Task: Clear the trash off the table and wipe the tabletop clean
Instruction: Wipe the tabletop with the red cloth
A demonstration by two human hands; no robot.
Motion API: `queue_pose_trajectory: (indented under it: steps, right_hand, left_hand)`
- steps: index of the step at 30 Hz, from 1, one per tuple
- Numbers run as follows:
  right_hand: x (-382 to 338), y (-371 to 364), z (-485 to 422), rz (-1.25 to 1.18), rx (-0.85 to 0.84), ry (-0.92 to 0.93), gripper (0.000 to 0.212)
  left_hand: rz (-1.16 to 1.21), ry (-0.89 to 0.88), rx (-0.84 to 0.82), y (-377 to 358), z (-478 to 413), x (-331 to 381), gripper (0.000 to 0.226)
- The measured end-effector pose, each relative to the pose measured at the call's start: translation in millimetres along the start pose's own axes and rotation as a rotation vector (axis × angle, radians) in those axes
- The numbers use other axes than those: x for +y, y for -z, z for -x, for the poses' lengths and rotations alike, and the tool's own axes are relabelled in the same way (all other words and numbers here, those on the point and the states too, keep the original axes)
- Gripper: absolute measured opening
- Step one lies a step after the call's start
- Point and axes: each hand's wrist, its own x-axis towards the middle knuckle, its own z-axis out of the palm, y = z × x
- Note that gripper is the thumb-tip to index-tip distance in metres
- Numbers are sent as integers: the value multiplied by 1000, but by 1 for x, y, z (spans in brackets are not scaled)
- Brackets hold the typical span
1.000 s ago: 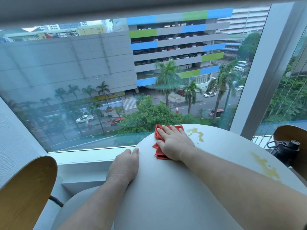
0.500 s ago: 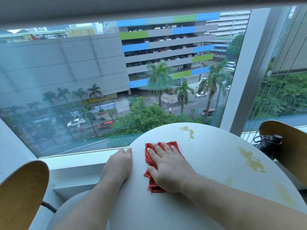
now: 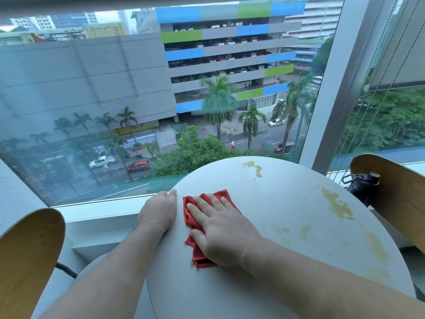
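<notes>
Red cloth [image 3: 192,223] on the left part of the round white table [image 3: 264,208]. I see my right hand [image 3: 220,233] pressing it flat, with the fingers straight and spread. My left hand [image 3: 158,212] holds the table's left rim just beside the cloth, thumb on top and fingers folded over the edge. Yellow stains [image 3: 335,203] mark the far and right parts, apart from the cloth. Wooden chairs [image 3: 25,256] flank the table, and a black bottle [image 3: 361,183] is by the right one.
</notes>
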Motion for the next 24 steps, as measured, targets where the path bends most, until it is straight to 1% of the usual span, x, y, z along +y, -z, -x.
queue_pose_trajectory:
  steps: [5,8,11,15,17,21,24]
  right_hand:
    - [20,9,46,24,-34,8,65]
    - [40,14,41,37,-38,-35,64]
    - [44,14,22,41,-44,-84,64]
    - [30,9,10,50,-42,-109,66]
    - [16,6,16,40,-39,-87,66]
    - [-16,0,51,5,-28,-3,66]
    - [-26,-2,87,8,-36,43,66]
  left_hand:
    - [16,7,-10,0,-1,-1,57]
    - [17,8,-6,-1,2,-1,57]
    - [12,12,-11,1,5,2,57]
    - [-1,26,-17,4,8,6,57]
    - [-6,30,-13,5,10,6,58]
    - [-10,23,-5,6,12,7,59]
    - [10,19,-15,6,13,6,59]
